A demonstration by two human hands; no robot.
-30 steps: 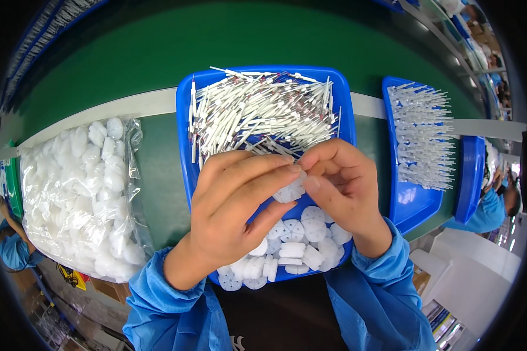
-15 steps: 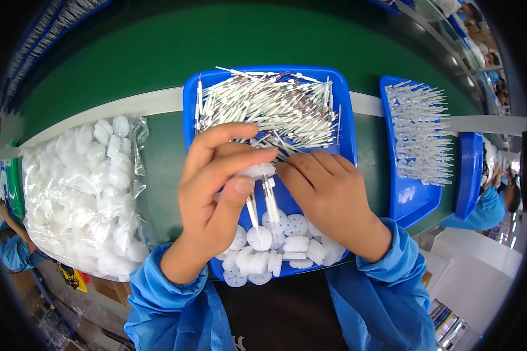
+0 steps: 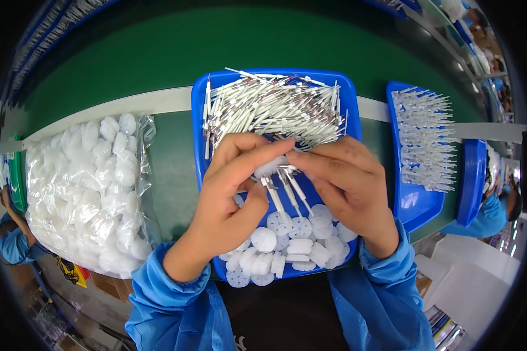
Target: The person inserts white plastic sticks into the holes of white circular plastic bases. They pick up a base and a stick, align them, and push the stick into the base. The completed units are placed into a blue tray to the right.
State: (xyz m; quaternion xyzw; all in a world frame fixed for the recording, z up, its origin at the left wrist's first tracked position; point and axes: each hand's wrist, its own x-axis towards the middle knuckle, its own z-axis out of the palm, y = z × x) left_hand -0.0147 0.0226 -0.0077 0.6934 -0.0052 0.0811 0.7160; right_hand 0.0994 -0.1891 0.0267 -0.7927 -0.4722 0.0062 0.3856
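Over the middle of a blue tray (image 3: 200, 128), my left hand (image 3: 231, 190) grips a white plastic disc (image 3: 269, 168) between thumb and fingers. Several thin white sticks (image 3: 275, 196) with metal parts hang from its underside. My right hand (image 3: 354, 184) is closed, its fingertips meeting the disc's right side beside the hanging sticks; whatever they pinch is hidden. A heap of similar white sticks (image 3: 275, 108) fills the tray's far part. Loose white discs (image 3: 263, 240), some showing small holes, lie in its near part below my hands.
On the left lies a clear bag of white discs (image 3: 82, 199). To the right, a blue tray (image 3: 416, 207) carries rows of upright pale pieces (image 3: 424, 140). Beyond it stands another blue tray (image 3: 471, 181), near a person's blue sleeve (image 3: 486, 216). Another sleeve (image 3: 14, 245) shows far left.
The disc has tilted in my left hand, and its sticks now slant down to the right. My right hand has opened out from a tighter curl and risen alongside the disc.
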